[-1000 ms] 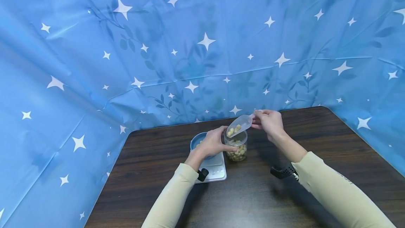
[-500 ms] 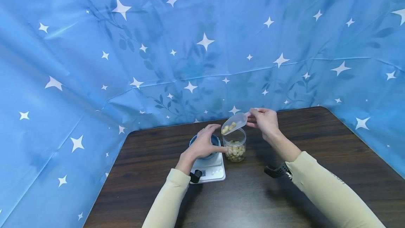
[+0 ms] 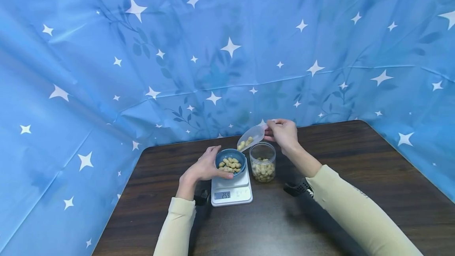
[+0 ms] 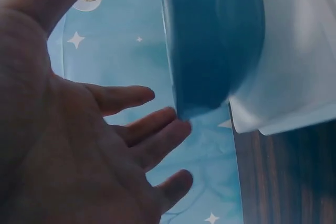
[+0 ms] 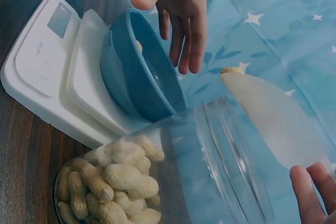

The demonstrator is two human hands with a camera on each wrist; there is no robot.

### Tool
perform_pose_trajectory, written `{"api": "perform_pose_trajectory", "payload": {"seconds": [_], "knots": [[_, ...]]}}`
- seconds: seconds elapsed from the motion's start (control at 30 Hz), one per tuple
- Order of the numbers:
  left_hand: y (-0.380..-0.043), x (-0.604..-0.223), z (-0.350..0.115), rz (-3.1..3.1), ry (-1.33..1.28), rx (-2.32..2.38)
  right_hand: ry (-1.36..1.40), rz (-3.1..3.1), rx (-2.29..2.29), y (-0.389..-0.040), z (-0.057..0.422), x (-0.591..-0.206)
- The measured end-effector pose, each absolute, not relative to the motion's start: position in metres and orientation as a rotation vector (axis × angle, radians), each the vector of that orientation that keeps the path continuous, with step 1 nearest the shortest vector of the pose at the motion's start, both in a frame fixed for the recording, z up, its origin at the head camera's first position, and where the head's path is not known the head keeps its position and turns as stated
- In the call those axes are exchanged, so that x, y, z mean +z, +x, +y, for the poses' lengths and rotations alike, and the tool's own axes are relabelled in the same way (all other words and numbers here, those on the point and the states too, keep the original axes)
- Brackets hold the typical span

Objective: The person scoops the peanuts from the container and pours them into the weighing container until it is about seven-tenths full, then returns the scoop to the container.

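My right hand (image 3: pixel 285 134) pinches the handle of a clear plastic scoop (image 3: pixel 256 132) holding several peanuts (image 3: pixel 245 143). The scoop tilts down to the left, its lip beside the rim of a blue bowl (image 3: pixel 231 152). Peanuts (image 3: pixel 230 165) lie in the bowl, which stands on a white kitchen scale (image 3: pixel 239 196) reading what looks like 259. At the bowl's left side my left hand (image 3: pixel 202 168) spreads its thumb and fingers. In the left wrist view, the fingers (image 4: pixel 163 142) are loosely extended near the bowl's rim; whether they touch it I cannot tell.
Right of the scale stands an uncapped clear jar (image 3: pixel 262 154), its lower part filled with peanuts (image 5: pixel 123 182). The dark wooden table (image 3: pixel 284 224) reaches back to a blue star-patterned curtain (image 3: pixel 227 70).
My right hand has carried the loaded scoop leftward from above the jar toward the bowl. My left hand has left the jar's side and moved left to the bowl, uncovering the scale's display.
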State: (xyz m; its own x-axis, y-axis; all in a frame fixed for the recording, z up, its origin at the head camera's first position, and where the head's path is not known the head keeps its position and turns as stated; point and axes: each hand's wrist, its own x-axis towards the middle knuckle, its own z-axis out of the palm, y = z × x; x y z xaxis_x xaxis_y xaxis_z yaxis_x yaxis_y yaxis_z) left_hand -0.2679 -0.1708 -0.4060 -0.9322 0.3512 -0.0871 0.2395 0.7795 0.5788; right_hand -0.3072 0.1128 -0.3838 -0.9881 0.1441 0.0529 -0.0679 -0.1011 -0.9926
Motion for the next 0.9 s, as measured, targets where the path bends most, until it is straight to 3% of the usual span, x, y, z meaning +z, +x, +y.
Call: {"api": "perform_pose_trajectory", "payload": {"seconds": [0.5,0.9], "knots": [[-0.271,-0.418,-0.179,2.701,0.49,0.924,0.083,-2.182,1.947,-0.306,0.086,-0.384],[-0.27,-0.418,-0.178,2.708,0.47,0.916,0.257,-2.176,1.819,-0.3,0.097,-0.375]]}}
